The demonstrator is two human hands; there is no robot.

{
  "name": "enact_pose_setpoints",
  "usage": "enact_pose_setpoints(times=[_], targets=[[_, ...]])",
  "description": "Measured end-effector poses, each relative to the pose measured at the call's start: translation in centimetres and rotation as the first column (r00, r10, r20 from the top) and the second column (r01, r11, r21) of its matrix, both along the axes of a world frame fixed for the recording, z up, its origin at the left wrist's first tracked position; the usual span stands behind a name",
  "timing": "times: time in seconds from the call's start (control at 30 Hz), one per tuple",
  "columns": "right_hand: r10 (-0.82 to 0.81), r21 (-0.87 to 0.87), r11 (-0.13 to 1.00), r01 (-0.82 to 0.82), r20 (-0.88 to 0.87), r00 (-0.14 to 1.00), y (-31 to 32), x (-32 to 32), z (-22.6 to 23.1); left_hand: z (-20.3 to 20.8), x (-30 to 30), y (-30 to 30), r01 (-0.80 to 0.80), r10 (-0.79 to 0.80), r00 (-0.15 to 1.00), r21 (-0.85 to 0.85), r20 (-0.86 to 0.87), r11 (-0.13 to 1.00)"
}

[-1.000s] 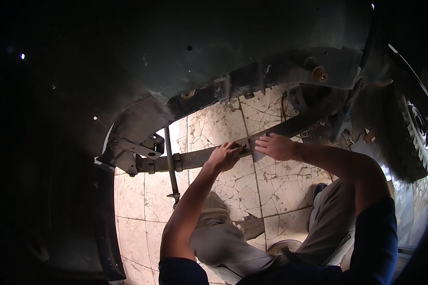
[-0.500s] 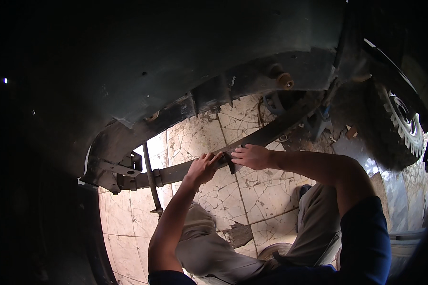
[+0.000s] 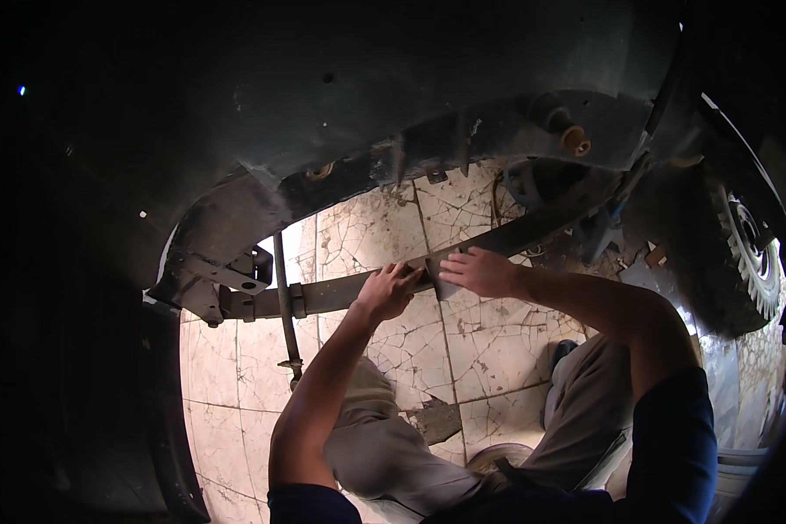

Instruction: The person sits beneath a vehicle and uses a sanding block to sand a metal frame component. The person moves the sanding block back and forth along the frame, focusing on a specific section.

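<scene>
A: Locate the dark bar (image 3: 341,293).
B: At the left hand (image 3: 388,291) and right hand (image 3: 482,272), neither clearly nearer; long axis runs left-to-right beyond both.
A: Grip?
B: Left hand curled, right hand outstretched; whether either pinches anything, cannot tell.

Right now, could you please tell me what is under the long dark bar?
Cracked floor tiles show along both edges of the dark bar; whatever lies directly beneath is covered. Left hand and right hand hide more.
</scene>
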State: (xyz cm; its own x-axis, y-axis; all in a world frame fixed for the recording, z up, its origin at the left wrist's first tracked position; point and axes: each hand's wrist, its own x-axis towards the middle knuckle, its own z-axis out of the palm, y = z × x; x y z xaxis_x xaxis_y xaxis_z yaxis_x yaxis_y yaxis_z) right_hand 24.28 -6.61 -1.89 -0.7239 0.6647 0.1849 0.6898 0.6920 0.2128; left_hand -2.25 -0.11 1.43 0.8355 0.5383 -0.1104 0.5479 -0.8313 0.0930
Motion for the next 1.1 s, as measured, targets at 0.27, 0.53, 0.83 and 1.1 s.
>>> enact_pose_setpoints(times=[0.27,0.53,0.83,1.1], targets=[[-0.114,-0.019,0.993,0.114,-0.004,0.993,0.4,0.6,-0.2,0.3,0.0,0.1,-0.002,0.002,1.000,-0.002,0.005,1.000],[-0.209,-0.025,0.977,0.211,0.053,0.976,1.5,2.1,0.7,0.3,0.1,0.0,-0.009,0.009,1.000,-0.009,0.000,1.000],[0.026,0.075,0.997,-0.025,-0.014,1.000,0.4,0.8,-0.5,0.8,0.5,0.1,-0.024,0.024,1.000,-0.046,-0.004,0.999],[-0.133,0.036,0.990,0.134,-0.022,0.991,0.1,0.4,-0.2,-0.1,-0.2,0.3,0.012,-0.013,0.998,0.006,0.067,1.000]])
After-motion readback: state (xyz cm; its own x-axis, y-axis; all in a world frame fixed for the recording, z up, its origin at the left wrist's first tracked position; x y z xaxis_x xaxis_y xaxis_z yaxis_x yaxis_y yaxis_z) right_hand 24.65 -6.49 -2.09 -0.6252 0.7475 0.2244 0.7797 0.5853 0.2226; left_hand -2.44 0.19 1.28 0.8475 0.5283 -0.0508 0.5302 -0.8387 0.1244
